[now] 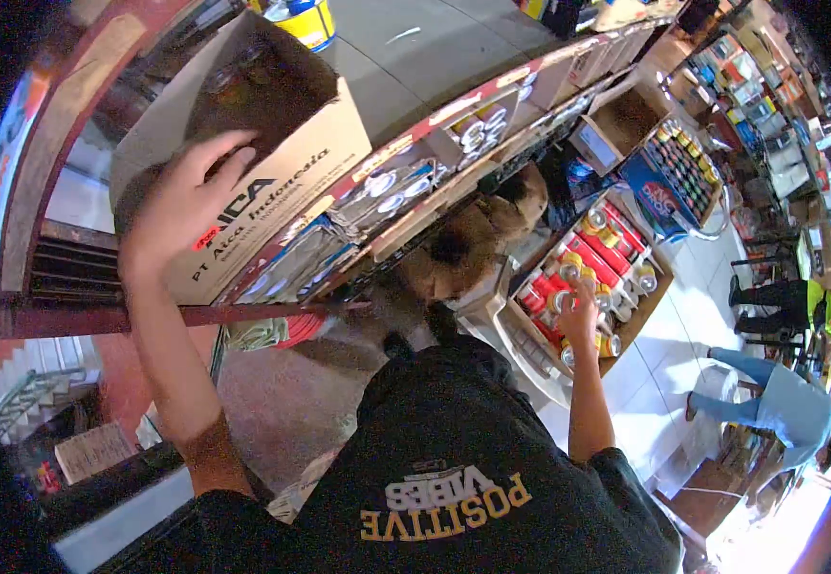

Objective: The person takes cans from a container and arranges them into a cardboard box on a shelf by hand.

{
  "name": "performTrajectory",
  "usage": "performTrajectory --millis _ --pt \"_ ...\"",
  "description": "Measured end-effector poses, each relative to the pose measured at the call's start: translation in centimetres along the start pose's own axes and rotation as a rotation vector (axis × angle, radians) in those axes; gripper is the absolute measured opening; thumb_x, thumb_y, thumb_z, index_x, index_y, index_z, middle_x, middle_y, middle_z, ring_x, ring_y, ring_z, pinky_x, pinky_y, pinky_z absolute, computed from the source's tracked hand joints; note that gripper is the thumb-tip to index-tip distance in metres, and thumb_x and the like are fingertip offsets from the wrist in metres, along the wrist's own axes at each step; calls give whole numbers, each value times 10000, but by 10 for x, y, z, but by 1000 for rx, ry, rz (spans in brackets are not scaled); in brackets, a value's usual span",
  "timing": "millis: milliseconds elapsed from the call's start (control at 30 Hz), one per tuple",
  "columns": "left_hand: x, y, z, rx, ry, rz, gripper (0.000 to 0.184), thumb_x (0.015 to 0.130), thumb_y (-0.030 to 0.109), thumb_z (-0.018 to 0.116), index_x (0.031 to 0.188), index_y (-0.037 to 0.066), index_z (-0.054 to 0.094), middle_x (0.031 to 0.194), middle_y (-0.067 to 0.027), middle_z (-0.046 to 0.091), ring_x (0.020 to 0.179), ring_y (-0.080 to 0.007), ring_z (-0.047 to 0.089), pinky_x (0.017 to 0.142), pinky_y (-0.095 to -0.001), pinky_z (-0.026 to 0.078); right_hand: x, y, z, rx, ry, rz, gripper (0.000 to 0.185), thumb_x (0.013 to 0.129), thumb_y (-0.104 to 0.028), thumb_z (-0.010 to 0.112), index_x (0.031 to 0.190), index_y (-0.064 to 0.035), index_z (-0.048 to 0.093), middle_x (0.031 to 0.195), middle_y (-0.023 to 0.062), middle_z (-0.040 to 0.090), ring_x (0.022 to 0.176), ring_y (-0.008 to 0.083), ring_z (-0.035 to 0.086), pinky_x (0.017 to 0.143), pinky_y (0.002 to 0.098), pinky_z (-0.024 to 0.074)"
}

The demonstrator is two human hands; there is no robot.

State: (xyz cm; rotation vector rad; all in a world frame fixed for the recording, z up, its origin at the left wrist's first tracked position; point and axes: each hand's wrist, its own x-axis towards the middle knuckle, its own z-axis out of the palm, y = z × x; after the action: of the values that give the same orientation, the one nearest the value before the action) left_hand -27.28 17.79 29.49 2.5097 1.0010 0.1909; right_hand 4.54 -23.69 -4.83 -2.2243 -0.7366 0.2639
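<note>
My left hand (186,196), blurred by motion, is at the front wall of a tall open cardboard box (339,143) with printed lettering. Its fingers are apart, with nothing visible between them. Dark shadow hides most of the box's inside. On my right, a low cardboard carton (640,335) holds several red cans (607,253) and gold-and-silver cans (647,279), some lying on their sides. My right hand (580,316) reaches in among them, its fingers curled on a can (571,265). The hand partly covers that can.
A shelf counter (406,187) with packaged goods runs between the boxes. Behind the carton stands a blue crate (664,191) of bottles or cans, beside an open box (626,120). A plastic chair (521,349) touches the carton's near side. A bending person (779,402) is at far right.
</note>
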Motion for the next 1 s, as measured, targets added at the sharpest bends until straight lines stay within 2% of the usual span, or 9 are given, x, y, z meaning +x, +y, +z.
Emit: performTrajectory --millis 133,233,367,500,600,733,833,867,1000 --pt "-9 -9 11 -95 49 -178 470 1029 359 502 1303 -15 580 1269 -155 633 1202 -253 583 1052 -319 395 -13 55 23 -217 61 -74 403 834 -98 655 1232 -52 607 1246 228 550 1155 404 550 958 490 470" --pt "-11 -1 10 -109 32 -196 491 1033 391 488 1312 -2 583 1272 -150 625 1215 -236 568 1071 -305 373 -18 50 33 -315 20 80 491 810 -244 729 1275 -158 598 1257 213 518 1171 426 531 902 542 495" --pt "-12 -20 12 -144 68 -159 498 1031 407 491 1318 11 586 1303 -148 603 1233 -220 553 1079 -301 370 -16 42 49 -703 55 160 560 779 -283 744 1307 -194 579 1289 218 489 1256 440 467 937 594 474" --pt "-7 -23 16 -174 -3 -193 510 1026 423 490 1336 27 579 1359 -144 568 1273 -225 524 1088 -311 372 -12 48 50 -614 7 246 578 751 -263 742 1303 -201 584 1296 225 481 1257 435 472 979 581 452" --pt "-9 -25 11 -140 -45 -130 545 1023 462 474 1354 39 570 1395 -149 546 1300 -242 501 1094 -320 371 -11 42 47 -487 87 187 555 746 -238 757 1275 -177 601 1269 212 494 1227 425 485 993 551 447" --pt "-10 -21 15 -176 -29 -236 605 1004 525 465 1366 51 567 1394 -152 552 1272 -247 531 1079 -318 386 3 -15 43 -58 392 -200 583 713 -104 825 1247 -63 596 1191 158 518 1094 325 540 940 436 480" --pt "-7 -16 9 -236 -133 -237 632 987 550 476 1366 52 567 1370 -154 579 1219 -245 571 1040 -317 422 21 -88 45 597 268 -146 680 796 -39 773 1381 -26 426 1276 146 528 1133 275 558 982 402 466" --pt "-9 -14 9 -212 -106 -231 629 986 551 477 1355 51 574 1315 -146 610 1164 -233 591 1005 -319 443 30 -107 47 614 234 -146 747 805 -44 777 1425 -38 360 1276 135 528 1119 255 569 973 384 476" --pt "-11 -6 6 -165 -83 -234 630 979 572 479 1324 58 598 1154 -120 676 997 -196 633 899 -328 498 59 -232 38 853 85 -530 644 849 -85 753 1377 33 404 1326 136 489 1209 237 509 1044 367 407"
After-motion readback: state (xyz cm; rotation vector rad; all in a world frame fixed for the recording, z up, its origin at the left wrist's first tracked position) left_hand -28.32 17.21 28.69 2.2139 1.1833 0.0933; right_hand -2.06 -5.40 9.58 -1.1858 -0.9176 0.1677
